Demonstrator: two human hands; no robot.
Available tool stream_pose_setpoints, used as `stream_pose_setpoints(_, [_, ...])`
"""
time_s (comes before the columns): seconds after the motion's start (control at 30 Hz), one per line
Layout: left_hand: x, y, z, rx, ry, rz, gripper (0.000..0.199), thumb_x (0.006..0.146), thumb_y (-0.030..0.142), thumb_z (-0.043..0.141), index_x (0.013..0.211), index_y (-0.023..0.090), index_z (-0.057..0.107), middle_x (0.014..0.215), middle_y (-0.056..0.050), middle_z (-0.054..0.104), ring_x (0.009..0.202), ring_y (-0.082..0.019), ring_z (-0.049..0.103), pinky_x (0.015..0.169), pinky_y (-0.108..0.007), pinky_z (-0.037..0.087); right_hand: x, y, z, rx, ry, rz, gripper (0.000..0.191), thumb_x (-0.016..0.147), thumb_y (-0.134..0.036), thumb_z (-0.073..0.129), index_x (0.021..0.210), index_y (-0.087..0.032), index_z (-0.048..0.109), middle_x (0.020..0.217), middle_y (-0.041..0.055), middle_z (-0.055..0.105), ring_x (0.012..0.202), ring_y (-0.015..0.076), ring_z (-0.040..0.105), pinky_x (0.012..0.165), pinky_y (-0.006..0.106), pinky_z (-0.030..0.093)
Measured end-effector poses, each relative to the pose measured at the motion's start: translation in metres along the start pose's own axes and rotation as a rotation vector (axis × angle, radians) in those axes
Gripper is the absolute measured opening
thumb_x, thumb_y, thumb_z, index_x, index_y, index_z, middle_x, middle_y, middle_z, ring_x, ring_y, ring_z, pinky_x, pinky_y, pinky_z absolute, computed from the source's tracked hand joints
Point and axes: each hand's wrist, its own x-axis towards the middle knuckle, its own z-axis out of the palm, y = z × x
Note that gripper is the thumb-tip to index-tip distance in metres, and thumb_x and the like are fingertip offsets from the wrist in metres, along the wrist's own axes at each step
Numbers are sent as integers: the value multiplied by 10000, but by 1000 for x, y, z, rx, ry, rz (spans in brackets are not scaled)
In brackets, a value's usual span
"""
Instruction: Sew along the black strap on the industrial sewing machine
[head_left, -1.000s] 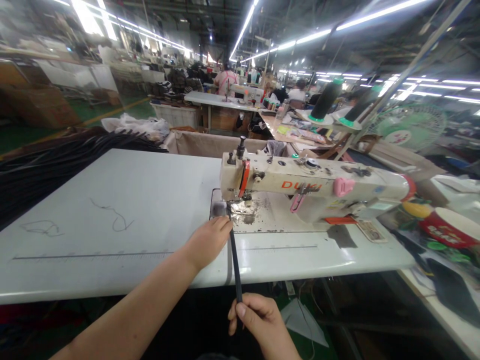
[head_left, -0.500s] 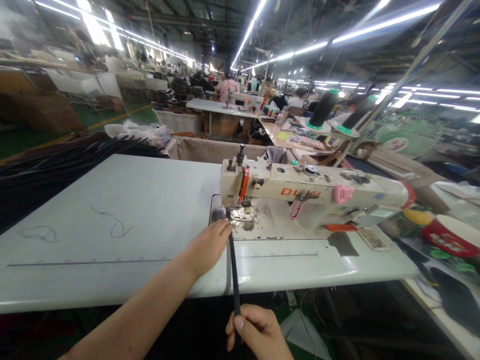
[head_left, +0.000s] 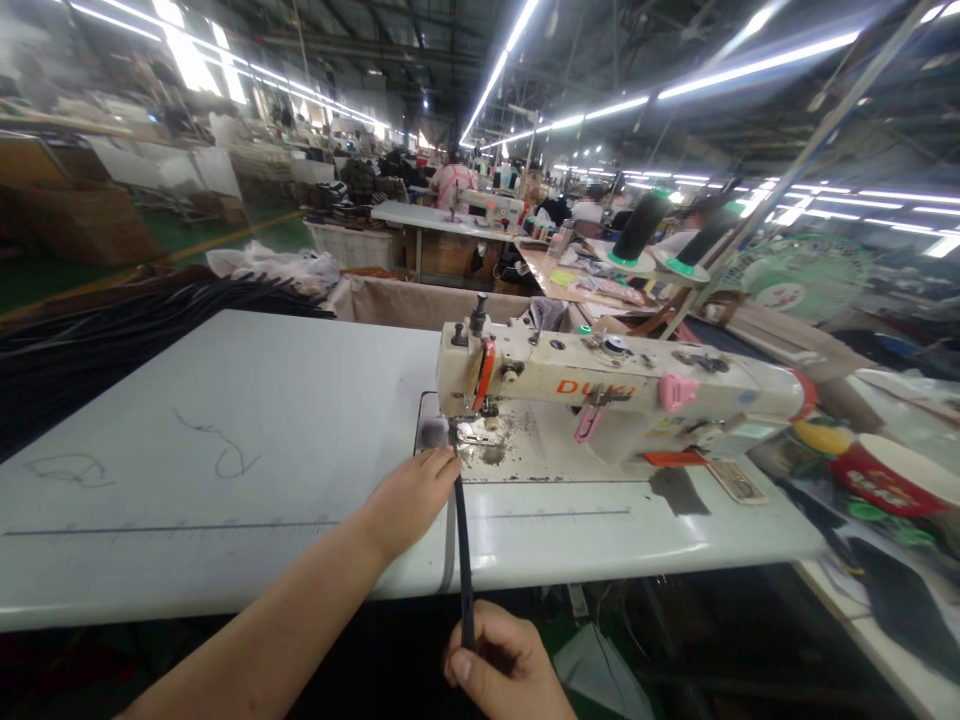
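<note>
A narrow black strap (head_left: 464,560) runs from under the needle area of a white sewing machine (head_left: 540,378) over the table's front edge. My left hand (head_left: 416,500) rests on the tabletop just before the presser foot, its fingers together and closed on the strap's far end; the fingertips are partly hidden. Below the front edge, my right hand (head_left: 506,660) pinches the near part of the strap between thumb and fingers. Between the two hands the strap is stretched fairly straight.
Loose thread (head_left: 225,450) and a printed ruler line mark the white table (head_left: 315,400). Many black strips (head_left: 135,330) are heaped at the left. Black thread cones (head_left: 637,228) stand behind the machine, and a red tub (head_left: 896,475) sits at right. Other people work farther back.
The camera view has shifted slightly. My right hand is a little higher and farther left, still pinching the strap. My left hand stays by the presser foot.
</note>
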Motion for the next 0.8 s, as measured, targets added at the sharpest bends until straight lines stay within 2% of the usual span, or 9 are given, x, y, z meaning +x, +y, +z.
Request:
stream_pose_setpoints(0.07, [0,1,-2,11,12,2,211,1020,126,494,1166,138,645,1243,-139,673,1203,-268,654,1061,-420,559,3,-4,0,-71,41,-66,450,871,-619,753,742,-188,786,777,48,678,756,188,607,725,302,470])
stream_pose_setpoints(0.13, [0,1,-3,21,17,7,198,1017,128,502,1147,136,651,1232,-142,677,1179,-271,662,1042,-425,568,5,-6,1,-79,65,-67,443,879,-621,742,774,-195,806,820,66,712,808,211,640,766,320,489])
stream_pose_setpoints(0.3, [1,1,-4,-1,11,-3,232,1025,124,474,1184,139,642,1251,-147,672,1175,-272,664,1033,-436,577,5,-4,7,128,100,90,478,880,-640,736,1022,-188,798,813,79,794,748,203,684,705,302,516])
stream_pose_setpoints(0.5, [1,1,-6,-37,-10,-17,249,1029,126,448,1182,137,645,1281,-158,663,1226,-285,650,1068,-472,565,0,-13,10,111,86,128,454,897,-623,733,863,-175,794,718,57,779,675,177,655,689,285,488])
stream_pose_setpoints(0.8, [2,0,-7,-62,-54,-6,230,1030,128,456,1157,141,647,1240,-140,674,1255,-289,635,1082,-468,559,-4,-17,10,140,79,133,438,911,-597,728,814,-180,818,701,51,760,702,192,672,717,294,485])
